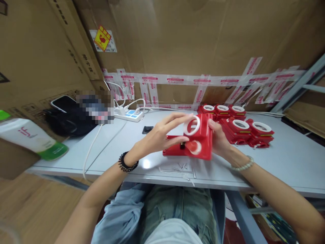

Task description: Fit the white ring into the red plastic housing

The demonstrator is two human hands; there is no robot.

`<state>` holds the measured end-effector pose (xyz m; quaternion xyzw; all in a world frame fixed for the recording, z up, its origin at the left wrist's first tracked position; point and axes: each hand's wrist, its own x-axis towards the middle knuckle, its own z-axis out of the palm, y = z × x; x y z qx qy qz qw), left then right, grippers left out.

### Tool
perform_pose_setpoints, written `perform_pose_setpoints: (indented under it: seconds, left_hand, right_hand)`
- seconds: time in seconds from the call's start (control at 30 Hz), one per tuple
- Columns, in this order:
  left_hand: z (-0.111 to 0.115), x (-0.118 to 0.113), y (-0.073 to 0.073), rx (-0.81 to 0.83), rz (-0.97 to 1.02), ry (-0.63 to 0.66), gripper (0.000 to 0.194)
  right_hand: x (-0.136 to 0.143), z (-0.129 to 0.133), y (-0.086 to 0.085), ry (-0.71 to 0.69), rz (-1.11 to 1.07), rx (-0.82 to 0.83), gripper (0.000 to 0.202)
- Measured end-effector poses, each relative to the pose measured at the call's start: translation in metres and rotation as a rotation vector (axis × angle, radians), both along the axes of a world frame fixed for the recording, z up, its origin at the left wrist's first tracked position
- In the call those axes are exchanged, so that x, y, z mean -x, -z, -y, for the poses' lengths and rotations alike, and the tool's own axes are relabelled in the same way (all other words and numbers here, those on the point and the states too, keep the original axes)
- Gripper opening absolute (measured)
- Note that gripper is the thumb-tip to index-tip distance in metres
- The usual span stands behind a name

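Note:
Both my hands hold a red box-like housing with a white ring on it, tilted up above the front of the table. My left hand grips its left side, the fingers at the white ring and the thumb below. On the right edge, my right hand is closed, its thumb at the upper corner. A flat red part shows behind and below the housing; whether the two are joined I cannot tell. Several small screws and a thin metal rod lie near the table's front edge.
More red housings with white rings stand at the back right. A white power strip with cables, a small black square piece, a black bag and a white-green bottle are to the left. Taped cardboard walls the back.

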<state>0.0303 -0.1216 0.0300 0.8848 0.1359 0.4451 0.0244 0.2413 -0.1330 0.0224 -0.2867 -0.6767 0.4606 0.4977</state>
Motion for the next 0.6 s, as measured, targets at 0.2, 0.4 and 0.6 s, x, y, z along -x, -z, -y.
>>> perform_pose_setpoints:
  seconds: [0.2, 0.4, 0.6]
  left_hand:
    - [-0.008, 0.000, 0.009, 0.287, 0.029, -0.019, 0.076]
    - [-0.020, 0.003, 0.012, 0.294, -0.004, -0.067, 0.077]
    - [-0.065, 0.027, 0.030, 0.329, -0.071, -0.287, 0.075]
  right_hand:
    - [-0.006, -0.008, 0.010, 0.068, -0.187, -0.012, 0.055]
    - [-0.014, -0.016, 0.015, 0.160, 0.012, -0.193, 0.069]
    - [-0.029, -0.032, 0.019, 0.430, 0.398, -0.288, 0.055]
